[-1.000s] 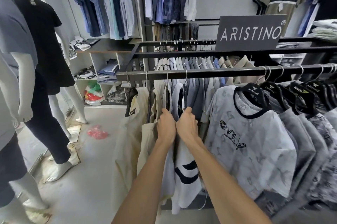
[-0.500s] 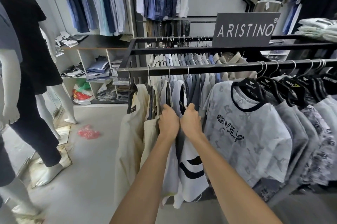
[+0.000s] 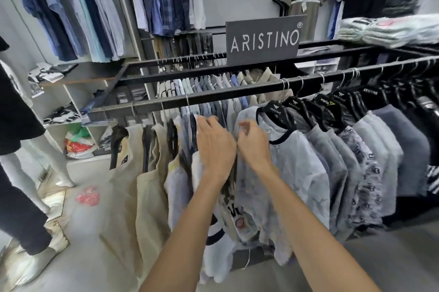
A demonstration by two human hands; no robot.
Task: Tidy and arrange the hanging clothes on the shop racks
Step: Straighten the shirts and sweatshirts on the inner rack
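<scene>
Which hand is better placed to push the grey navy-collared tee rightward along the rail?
Probably the right hand: it sits against the grey tee near its collar; the left hand rests on garments further left.

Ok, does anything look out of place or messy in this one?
Yes. A crumpled pink plastic bag lies loose on the floor, left of the rack, and it looks like dropped litter. Nothing else clearly stands out.

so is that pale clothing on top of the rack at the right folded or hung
Folded: the pale garments lie stacked flat on the rack's top bars, with no hangers.
</scene>
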